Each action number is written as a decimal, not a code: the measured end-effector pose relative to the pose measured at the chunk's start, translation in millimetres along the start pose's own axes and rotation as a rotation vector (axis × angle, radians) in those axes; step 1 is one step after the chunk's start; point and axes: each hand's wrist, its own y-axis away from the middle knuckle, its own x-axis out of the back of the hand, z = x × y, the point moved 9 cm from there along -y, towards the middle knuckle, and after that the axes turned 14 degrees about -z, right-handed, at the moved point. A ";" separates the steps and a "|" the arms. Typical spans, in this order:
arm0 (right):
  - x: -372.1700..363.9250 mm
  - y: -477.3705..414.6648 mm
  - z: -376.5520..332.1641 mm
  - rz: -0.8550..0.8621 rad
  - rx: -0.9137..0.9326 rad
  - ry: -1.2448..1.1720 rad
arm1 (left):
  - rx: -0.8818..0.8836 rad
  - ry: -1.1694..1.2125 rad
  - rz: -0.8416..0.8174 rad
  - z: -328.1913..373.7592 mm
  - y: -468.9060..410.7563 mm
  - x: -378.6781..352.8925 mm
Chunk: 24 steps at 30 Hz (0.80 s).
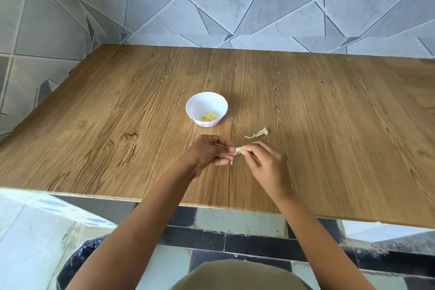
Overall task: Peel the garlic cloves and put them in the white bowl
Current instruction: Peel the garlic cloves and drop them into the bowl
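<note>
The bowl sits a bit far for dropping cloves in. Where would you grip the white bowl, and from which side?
I'd pinch the white bowl by its near rim, from above, nearest the left hand: it stands upright and open, and the peeled cloves lie low inside, leaving the rim free.

On the table (94, 113), my left hand (207, 155) and right hand (263, 162) meet near the front edge, a clove (239, 150) pinched between them. The bowl (206, 101) sits at eleven o'clock from them, with peeled cloves (208, 116) inside. A peel (257, 133) lies at one o'clock.
</note>
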 end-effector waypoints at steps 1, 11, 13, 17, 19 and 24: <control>0.5 0.5 -4.1 0.015 0.039 0.053 | 0.020 0.034 0.000 -2.3 -0.5 -0.4; -43.7 27.0 49.3 -0.175 -0.885 -1.084 | -0.178 -0.213 0.125 14.3 6.7 5.6; -38.8 27.4 51.8 -0.138 -0.850 -1.015 | -0.208 -0.252 0.175 16.4 8.5 9.1; -36.4 20.7 43.7 -0.153 -0.732 -1.011 | -0.234 -0.298 0.194 19.0 8.9 10.7; -33.1 15.7 42.4 -0.142 -0.656 -0.944 | -0.224 -0.294 0.178 18.7 7.4 10.3; -24.9 4.8 34.2 -0.220 -0.430 -0.579 | -0.190 -0.213 0.087 14.0 5.2 6.1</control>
